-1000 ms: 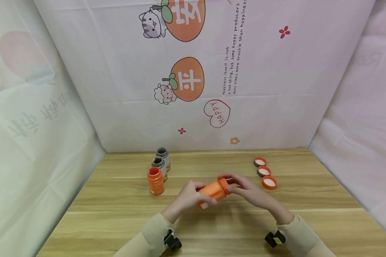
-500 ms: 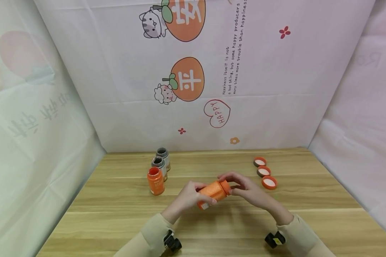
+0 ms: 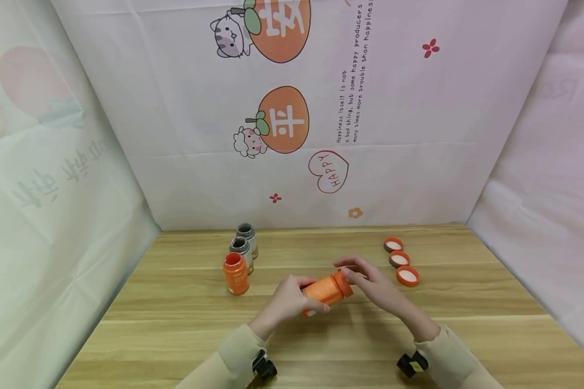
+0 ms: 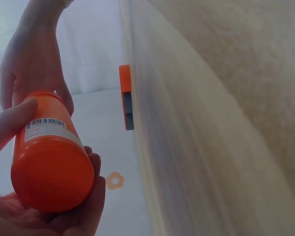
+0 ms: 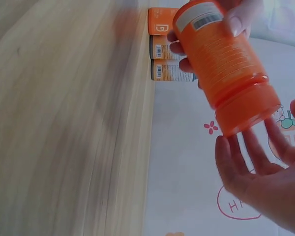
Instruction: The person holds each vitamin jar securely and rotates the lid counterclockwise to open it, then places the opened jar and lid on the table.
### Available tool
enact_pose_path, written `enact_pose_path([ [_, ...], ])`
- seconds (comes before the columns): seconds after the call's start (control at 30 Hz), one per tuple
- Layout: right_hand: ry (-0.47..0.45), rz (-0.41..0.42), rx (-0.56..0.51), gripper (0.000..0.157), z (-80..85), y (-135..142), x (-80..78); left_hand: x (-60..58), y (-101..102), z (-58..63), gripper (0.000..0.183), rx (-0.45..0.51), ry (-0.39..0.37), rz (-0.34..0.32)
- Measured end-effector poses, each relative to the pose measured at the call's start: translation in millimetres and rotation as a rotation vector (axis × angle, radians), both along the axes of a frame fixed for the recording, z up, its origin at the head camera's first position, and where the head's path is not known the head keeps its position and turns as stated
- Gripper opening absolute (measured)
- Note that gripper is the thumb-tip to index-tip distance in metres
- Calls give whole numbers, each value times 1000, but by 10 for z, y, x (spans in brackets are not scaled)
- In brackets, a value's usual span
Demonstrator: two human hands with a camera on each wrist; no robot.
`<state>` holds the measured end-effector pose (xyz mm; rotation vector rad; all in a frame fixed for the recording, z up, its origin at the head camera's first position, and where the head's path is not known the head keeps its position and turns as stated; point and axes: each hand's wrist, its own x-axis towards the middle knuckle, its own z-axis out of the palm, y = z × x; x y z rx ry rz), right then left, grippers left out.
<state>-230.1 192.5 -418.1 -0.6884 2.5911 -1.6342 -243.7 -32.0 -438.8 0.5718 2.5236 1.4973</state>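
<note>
An orange bottle (image 3: 323,290) with an orange screw cap (image 3: 343,283) on it is held tilted above the table. My left hand (image 3: 288,300) grips its body, thumb on the near side, and the base with a barcode label faces the left wrist view. At the cap end is my right hand (image 3: 377,286). In the right wrist view its fingers (image 5: 255,155) reach out loosely at the cap's rim, and the thumb stands apart from the cap. Whether the fingertips touch the cap is hard to tell.
An uncapped orange bottle (image 3: 236,274) stands at the left, with two uncapped grey bottles behind it, the nearer grey bottle (image 3: 243,249) close by. Three caps lie inside-up in a row at the right, the nearest an orange cap (image 3: 407,276). A printed cloth (image 3: 394,178) hangs behind the table.
My right hand's fingers have spread and lifted at the cap, and its thumb has moved up. The bottle, in my left hand, has shifted slightly right.
</note>
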Motion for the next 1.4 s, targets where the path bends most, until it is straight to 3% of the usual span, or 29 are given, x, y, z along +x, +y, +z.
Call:
enact_pose_path([
  [0.17,-58,-59,12,37,-31,-36,-26,9,30,-1,54,-40,53,24],
  [0.4,-226,-181,79,50,-46,-112,-30,3,56,-12,58,-69,110,40],
  [0.57,-296,-206,106,57,-37,-125,-29,-4,72,-22,60,-97,145,59],
  [0.8,-311,-208,103,56,-25,-113,7,-5,82,-27,60,-140,189,75],
  [1.4,-311,-180,112,55,-39,-91,-4,-1,65,-25,59,-130,184,66],
])
